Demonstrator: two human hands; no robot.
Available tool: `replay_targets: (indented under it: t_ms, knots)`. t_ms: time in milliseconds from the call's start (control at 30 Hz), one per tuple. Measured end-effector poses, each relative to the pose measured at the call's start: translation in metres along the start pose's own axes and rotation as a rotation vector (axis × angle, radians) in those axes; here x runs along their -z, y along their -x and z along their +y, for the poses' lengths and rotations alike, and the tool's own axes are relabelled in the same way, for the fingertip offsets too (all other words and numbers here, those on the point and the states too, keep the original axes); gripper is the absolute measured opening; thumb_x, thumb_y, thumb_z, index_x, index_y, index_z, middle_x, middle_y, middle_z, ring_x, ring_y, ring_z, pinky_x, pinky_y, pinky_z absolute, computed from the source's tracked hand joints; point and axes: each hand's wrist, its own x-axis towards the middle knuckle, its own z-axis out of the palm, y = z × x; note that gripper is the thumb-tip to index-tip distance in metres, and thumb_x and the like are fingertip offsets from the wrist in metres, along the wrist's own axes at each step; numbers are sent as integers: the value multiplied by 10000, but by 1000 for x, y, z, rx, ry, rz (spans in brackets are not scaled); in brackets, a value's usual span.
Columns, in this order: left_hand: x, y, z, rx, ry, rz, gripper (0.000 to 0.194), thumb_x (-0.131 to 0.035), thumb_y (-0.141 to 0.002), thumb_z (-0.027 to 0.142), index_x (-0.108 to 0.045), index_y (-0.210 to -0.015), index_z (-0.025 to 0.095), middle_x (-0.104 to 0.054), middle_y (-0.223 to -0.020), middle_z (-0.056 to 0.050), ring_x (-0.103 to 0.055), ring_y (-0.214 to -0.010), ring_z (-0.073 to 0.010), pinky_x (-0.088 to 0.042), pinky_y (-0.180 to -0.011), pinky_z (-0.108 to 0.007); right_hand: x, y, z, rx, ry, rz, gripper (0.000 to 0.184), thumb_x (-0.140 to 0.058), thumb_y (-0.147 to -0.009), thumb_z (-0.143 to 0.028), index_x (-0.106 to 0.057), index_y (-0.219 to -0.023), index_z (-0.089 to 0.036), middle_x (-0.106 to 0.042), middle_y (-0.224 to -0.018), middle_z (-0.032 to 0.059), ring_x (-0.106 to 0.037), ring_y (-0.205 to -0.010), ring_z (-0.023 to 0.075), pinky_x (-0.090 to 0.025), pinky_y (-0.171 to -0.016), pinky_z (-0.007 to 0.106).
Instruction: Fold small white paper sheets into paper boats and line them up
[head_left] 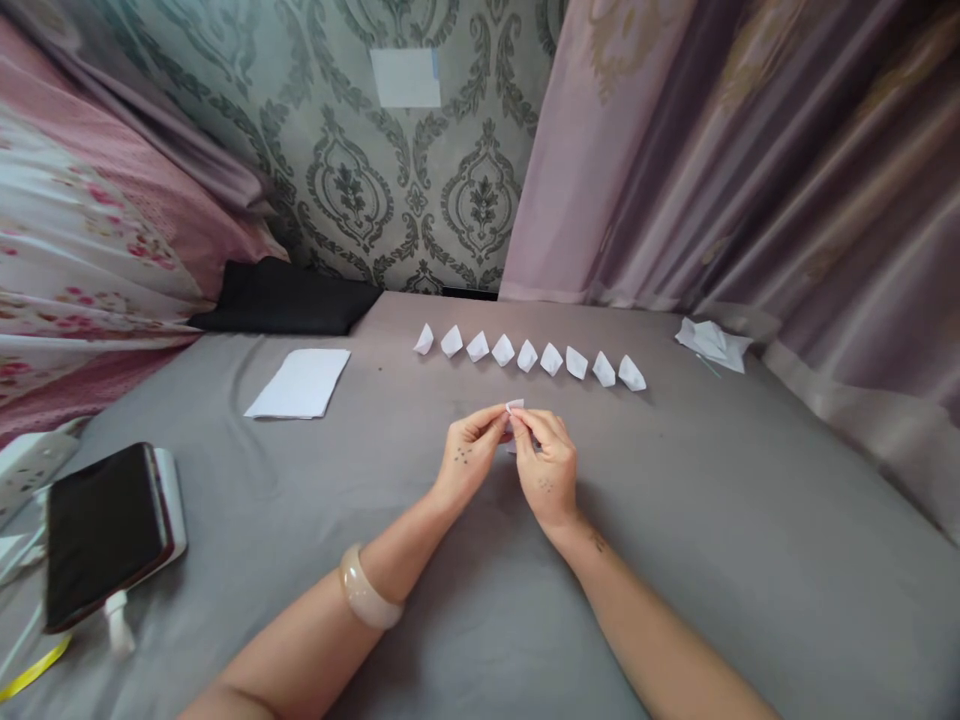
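A small piece of folded white paper [515, 404] is pinched between my two hands, above the middle of the grey cloth. My left hand [471, 455] grips its left side with thumb and forefinger. From the right, my right hand [549, 468] holds it the same way, fingertips close to the left ones. Most of the paper is hidden behind the fingers; a lower bit of white shows between the hands. Just beyond them, several small folded paper boats [527, 356] stand in a row running left to right.
A stack of white paper [300, 384] lies to the left, with a folded black cloth [289, 296] behind it. Crumpled paper scraps [714, 345] sit at the far right by the curtain [645, 150]. A phone [105, 535], a power strip [34, 465] and cables occupy the near left.
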Motion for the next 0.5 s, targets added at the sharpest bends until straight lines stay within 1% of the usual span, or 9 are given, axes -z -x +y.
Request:
replay_targets:
  t_ms: [100,200,267,333,400,467,500]
  knots:
    - [2,0,-1,-6,-55,0,284,-691,-751,352,-743,-973,182,-735,-952,-57,-657,-817,-179,-547,-780,-316,0,-2,-1,-113,-77,-19,195,-513,-907,-255,-693,-921,-183,-666,-906,62,-613,-839,159,-491,-766,295]
    - [4,0,-2,-19,-107,-5,299,-682,-759,355,-737,-996,183,-731,-959,-59,-639,-793,-174,-544,-725,-300,1,-6,-2,-208,-99,-39,201,-528,-891,-290,-690,-862,-174,-655,-870,56,-602,-769,145,-477,-701,267]
    - [5,-1,-1,-32,-144,1,282,-674,-767,346,-740,-991,188,-729,-947,-58,-631,-793,-173,-530,-718,-291,1,-8,-2,-260,-109,-56,214,-537,-879,-312,-684,-825,-166,-648,-838,51,-588,-730,139,-465,-667,256]
    - [6,-2,0,-74,-190,-3,240,-667,-776,323,-747,-963,195,-724,-931,-56,-624,-824,-175,-503,-758,-286,2,-9,-1,-289,-123,-75,223,-540,-872,-322,-677,-803,-162,-641,-810,44,-579,-711,136,-456,-654,253]
    - [8,-3,1,-147,-244,-3,187,-669,-777,301,-757,-908,200,-705,-917,-56,-610,-847,-170,-473,-780,-272,3,-10,0,-294,-129,-92,219,-542,-865,-323,-676,-798,-163,-638,-798,40,-576,-711,138,-450,-655,252]
    - [10,-4,2,-198,-286,2,158,-674,-774,296,-760,-867,201,-675,-893,-55,-591,-832,-160,-455,-760,-259,4,-10,1,-294,-131,-108,214,-545,-858,-322,-678,-798,-165,-639,-795,38,-574,-705,139,-446,-649,253]
    - [10,-4,3,-202,-295,-1,158,-675,-774,299,-760,-865,202,-662,-879,-54,-583,-817,-155,-450,-745,-257,4,-10,2,-296,-131,-114,215,-547,-855,-323,-679,-794,-165,-639,-791,37,-572,-698,139,-444,-645,253]
